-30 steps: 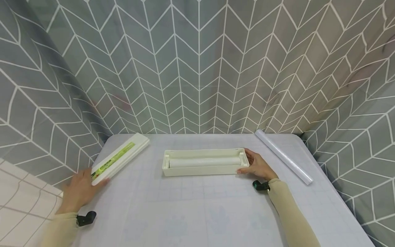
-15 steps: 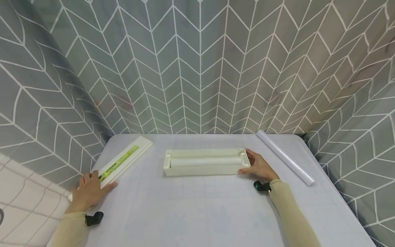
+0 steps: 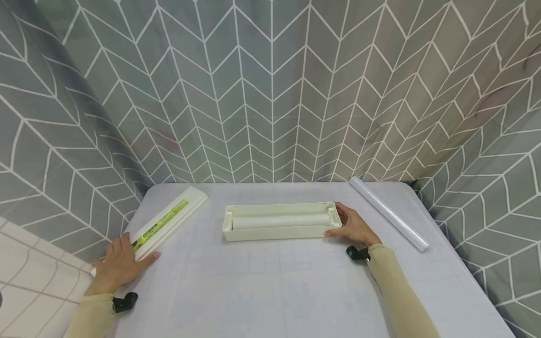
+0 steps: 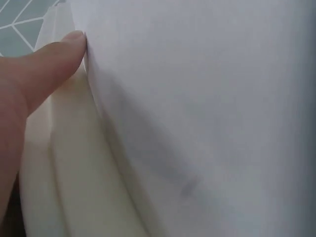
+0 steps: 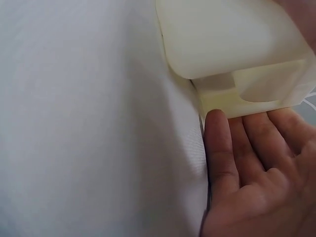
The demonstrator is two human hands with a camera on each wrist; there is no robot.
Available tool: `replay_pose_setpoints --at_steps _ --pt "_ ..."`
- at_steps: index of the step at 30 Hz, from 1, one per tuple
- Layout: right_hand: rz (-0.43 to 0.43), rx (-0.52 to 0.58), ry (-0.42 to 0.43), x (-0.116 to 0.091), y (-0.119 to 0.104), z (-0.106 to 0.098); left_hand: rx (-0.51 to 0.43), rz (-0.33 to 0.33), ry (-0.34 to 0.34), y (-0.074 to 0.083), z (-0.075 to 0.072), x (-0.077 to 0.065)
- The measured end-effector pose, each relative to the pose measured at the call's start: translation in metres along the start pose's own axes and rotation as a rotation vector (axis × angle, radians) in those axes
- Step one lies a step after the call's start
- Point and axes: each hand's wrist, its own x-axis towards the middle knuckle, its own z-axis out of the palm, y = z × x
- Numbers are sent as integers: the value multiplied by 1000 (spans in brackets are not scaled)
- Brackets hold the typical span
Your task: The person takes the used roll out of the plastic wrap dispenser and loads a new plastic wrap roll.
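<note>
In the head view, a long cream plastic box (image 3: 279, 233) stands in the middle of the table, its top uncovered. A white roll (image 3: 281, 221) lies lengthwise inside. My right hand (image 3: 354, 228) grips the box's right end, thumb at the near side and fingers behind. In the right wrist view the fingers (image 5: 261, 143) rest against that end, beside a notch in its wall. At the left, my left hand (image 3: 117, 265) holds the lower end of a long white lid (image 3: 186, 199) with a green label (image 3: 162, 223). Its thumb (image 4: 64, 52) presses the lid's edge in the left wrist view.
A clear-wrapped roll (image 3: 389, 213) lies slanted on the table at the right. The white-covered table (image 3: 270, 286) meets a grey patterned curtain (image 3: 272, 117) at the back and both sides. Pale tile-patterned cloth (image 3: 34, 277) hangs at the lower left.
My left hand has shifted slightly right over the lid's lower end, and the lid has turned to show less of its near side. My right hand and the box have stayed in place.
</note>
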Motion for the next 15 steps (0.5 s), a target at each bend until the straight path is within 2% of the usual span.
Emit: replay_pose_setpoints --at_steps 5,8,11,15 --pt "11 -17 -2 0 -2 3 -22 15 -5 -3 -6 -2" --pt "-6 -14 -31 0 -2 3 -39 28 29 -4 -7 -5" --pt "-23 10 -84 0 -3 1 -51 91 129 5 -7 -7" --pt "-29 35 -156 -1 -8 -4 -128 227 288 32 -8 -5"
